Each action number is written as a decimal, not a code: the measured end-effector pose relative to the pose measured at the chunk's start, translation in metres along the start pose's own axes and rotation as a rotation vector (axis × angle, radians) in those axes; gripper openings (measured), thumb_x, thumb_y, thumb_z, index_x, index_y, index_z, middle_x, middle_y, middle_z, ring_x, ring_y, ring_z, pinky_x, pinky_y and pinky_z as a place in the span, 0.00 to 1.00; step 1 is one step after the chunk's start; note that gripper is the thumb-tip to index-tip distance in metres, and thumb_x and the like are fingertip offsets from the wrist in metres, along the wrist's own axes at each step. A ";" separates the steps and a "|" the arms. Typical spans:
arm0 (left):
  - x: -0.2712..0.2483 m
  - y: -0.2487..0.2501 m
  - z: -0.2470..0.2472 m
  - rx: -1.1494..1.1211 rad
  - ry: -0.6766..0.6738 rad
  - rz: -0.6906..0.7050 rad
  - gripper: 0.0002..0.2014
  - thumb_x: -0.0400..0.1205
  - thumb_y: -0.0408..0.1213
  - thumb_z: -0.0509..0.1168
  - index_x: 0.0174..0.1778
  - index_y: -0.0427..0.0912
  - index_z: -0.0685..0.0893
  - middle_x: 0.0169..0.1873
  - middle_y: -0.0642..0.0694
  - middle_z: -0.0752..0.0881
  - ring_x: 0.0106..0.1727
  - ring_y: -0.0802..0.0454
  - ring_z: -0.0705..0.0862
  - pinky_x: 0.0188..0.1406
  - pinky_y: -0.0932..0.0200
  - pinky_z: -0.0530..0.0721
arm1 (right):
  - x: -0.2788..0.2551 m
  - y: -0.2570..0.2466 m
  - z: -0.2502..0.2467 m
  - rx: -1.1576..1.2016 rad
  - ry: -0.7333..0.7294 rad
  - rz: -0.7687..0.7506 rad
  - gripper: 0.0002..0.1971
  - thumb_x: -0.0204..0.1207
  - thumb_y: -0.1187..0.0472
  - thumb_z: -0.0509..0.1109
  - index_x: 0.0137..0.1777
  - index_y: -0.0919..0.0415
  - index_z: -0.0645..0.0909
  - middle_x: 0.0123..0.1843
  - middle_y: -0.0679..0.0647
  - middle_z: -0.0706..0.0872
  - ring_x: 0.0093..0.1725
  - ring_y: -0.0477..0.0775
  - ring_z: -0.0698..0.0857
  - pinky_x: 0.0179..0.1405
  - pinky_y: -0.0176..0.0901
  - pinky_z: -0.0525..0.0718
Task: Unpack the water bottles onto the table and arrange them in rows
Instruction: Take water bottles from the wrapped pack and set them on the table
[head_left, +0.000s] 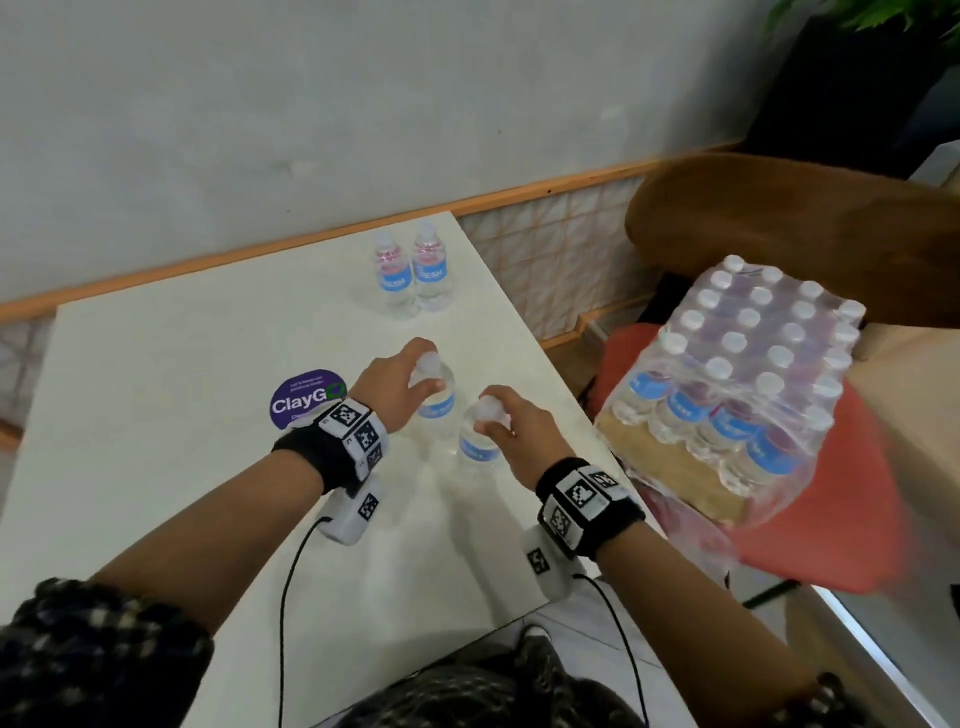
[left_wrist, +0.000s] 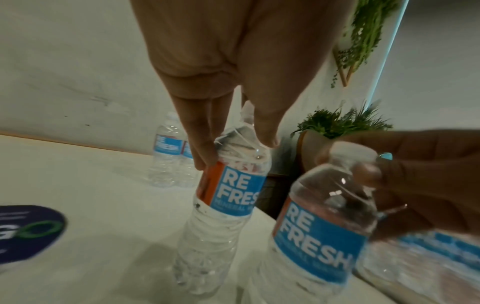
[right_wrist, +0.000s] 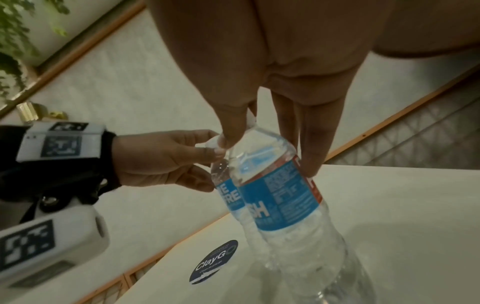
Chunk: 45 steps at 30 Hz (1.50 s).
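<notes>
The left hand (head_left: 387, 387) grasps the neck of 1 water bottle (head_left: 436, 400) from above, with the thumb and the fingers around the part under the cap. The right hand (head_left: 511, 423) grasps the neck of a second bottle (head_left: 478, 441) in the same way. Both bottles are upright, just beside each other, near the right edge of the white table (head_left: 182, 467). From the pictures I cannot tell if their bottoms touch the table.

At the far side of the table 2 more bottles (head_left: 413, 275) stand touching, side by side, well apart from the hands. A round purple sticker (head_left: 301, 397) lies on the table, left of the left hand.

To the right of the table, the plastic-wrapped pack of bottles (head_left: 743, 384) rests tilted on a red chair seat (head_left: 831, 530). Many white caps show at its top. A brown chair back (head_left: 779, 218) is behind the pack.
</notes>
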<state>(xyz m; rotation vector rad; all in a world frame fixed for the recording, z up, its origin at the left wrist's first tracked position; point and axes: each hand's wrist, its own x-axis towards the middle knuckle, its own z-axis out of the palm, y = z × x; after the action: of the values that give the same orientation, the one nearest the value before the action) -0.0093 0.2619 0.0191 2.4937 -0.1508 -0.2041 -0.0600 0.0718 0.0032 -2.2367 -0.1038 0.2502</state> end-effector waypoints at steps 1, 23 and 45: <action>-0.002 -0.007 -0.002 0.028 -0.001 -0.010 0.19 0.82 0.44 0.66 0.67 0.44 0.73 0.55 0.40 0.85 0.55 0.36 0.84 0.55 0.48 0.81 | 0.007 -0.007 0.011 -0.020 -0.021 -0.009 0.18 0.79 0.57 0.67 0.68 0.55 0.74 0.58 0.61 0.84 0.58 0.62 0.81 0.60 0.51 0.77; 0.019 0.139 0.092 0.244 -0.075 0.673 0.13 0.77 0.36 0.65 0.57 0.40 0.84 0.71 0.40 0.73 0.73 0.40 0.70 0.61 0.46 0.80 | -0.036 0.113 -0.127 0.044 0.570 0.467 0.31 0.73 0.64 0.73 0.75 0.66 0.67 0.75 0.63 0.68 0.61 0.58 0.79 0.63 0.49 0.77; 0.053 0.217 0.158 0.180 -0.386 0.444 0.23 0.82 0.40 0.66 0.74 0.45 0.74 0.69 0.43 0.80 0.70 0.44 0.78 0.68 0.54 0.75 | -0.046 0.149 -0.154 0.176 0.647 0.360 0.23 0.78 0.64 0.69 0.72 0.66 0.71 0.70 0.59 0.73 0.49 0.47 0.81 0.45 0.27 0.74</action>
<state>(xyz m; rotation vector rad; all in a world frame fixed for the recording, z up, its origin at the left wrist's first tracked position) 0.0006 -0.0116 0.0175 2.4930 -0.9049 -0.4976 -0.0730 -0.1468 -0.0122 -2.0434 0.6446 -0.2709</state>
